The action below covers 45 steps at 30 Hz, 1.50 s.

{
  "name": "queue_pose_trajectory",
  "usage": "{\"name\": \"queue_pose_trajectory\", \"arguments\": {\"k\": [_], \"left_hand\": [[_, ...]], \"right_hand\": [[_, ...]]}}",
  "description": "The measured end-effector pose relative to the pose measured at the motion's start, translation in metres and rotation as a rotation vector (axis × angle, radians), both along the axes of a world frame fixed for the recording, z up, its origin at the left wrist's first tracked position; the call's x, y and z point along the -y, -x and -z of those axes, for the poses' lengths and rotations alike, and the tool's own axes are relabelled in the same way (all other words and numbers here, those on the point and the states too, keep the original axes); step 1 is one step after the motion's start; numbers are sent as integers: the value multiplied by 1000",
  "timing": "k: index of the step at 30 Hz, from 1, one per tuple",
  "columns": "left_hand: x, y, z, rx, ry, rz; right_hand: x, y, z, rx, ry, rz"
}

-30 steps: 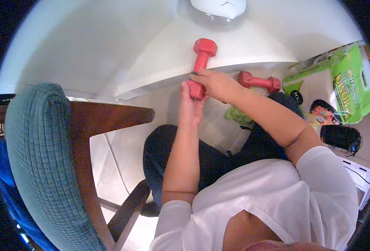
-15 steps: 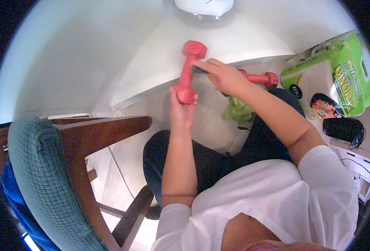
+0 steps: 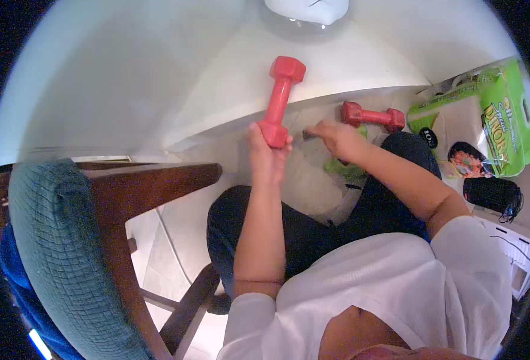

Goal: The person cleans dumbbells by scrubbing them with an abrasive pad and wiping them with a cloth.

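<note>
A red dumbbell (image 3: 279, 102) stands tilted upright in my left hand (image 3: 267, 157), whose fingers are wrapped round its lower head. To its right, my right hand (image 3: 344, 141) is closed on a small dark object (image 3: 309, 133), too small and partly hidden to name. That object is apart from the dumbbell. Just beyond my right hand, a second red dumbbell (image 3: 373, 117) lies on the floor. A light green cloth (image 3: 344, 169) is on the floor beneath my right hand, partly covered by it.
On the left stands a wooden chair (image 3: 157, 187) with a green cushion (image 3: 46, 234). A green-and-clear Dinorado rice bag (image 3: 505, 120) lies at the right, near a black item with a cord (image 3: 491, 195) and a white unit (image 3: 511, 243). A pale wall (image 3: 217, 102) rises ahead.
My right hand has drawn back from the held dumbbell's handle, down and to the right, taking the small dark object with it. My left hand keeps its hold. The second dumbbell is now fully visible.
</note>
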State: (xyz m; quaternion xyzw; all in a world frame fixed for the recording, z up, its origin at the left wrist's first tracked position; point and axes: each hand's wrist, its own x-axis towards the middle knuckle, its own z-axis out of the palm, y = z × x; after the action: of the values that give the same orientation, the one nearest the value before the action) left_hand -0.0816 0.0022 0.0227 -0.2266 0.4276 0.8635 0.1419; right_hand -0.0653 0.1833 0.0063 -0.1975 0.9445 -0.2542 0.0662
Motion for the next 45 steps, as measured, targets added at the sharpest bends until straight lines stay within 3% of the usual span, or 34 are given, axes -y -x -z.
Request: {"name": "queue_pose_trajectory", "arguments": {"k": [1,4,7,8,11,12,13,15,17,20,23,24,27,30,33,37,38,41,44,45], "left_hand": [[4,-4,7,9,-66,22],[5,1,15,11,-203,84],[5,-2,-1,40,-232,69],[5,-2,-2,47,-245,79],[9,0,9,114,-394,42],[10,1,10,138,-460,22],[9,1,9,136,-427,11],[7,0,7,134,-354,-6],[11,1,10,174,-446,20],[9,-2,14,189,-484,44],[11,2,13,169,-479,55],[12,2,15,168,-485,55],[12,6,26,208,-537,-22],[13,2,24,183,-509,87],[12,2,28,191,-539,85],[13,5,25,190,-504,70],[11,5,20,204,-496,32],[10,6,19,259,-519,-11],[9,6,20,292,-510,-7],[9,5,18,297,-496,-6]], "right_hand": [[1,-6,-8,25,35,129],[17,38,-34,-341,345,228],[35,54,-32,-257,198,251],[41,48,-16,-429,205,223],[59,20,-12,-222,151,130],[61,14,-17,-50,284,180],[62,13,-27,116,417,225],[58,18,-32,154,447,157],[34,34,-27,-94,226,-62],[27,65,-41,-269,297,241],[50,65,-13,-389,346,179],[55,58,8,-407,255,183],[67,28,-12,234,455,254],[53,26,-19,-24,383,-47],[35,74,-15,-457,206,-66],[49,61,-6,-391,296,151],[51,49,-2,-89,283,230],[36,22,-9,-112,64,-53],[14,42,-55,-143,91,54],[12,57,-70,-181,79,199]]}}
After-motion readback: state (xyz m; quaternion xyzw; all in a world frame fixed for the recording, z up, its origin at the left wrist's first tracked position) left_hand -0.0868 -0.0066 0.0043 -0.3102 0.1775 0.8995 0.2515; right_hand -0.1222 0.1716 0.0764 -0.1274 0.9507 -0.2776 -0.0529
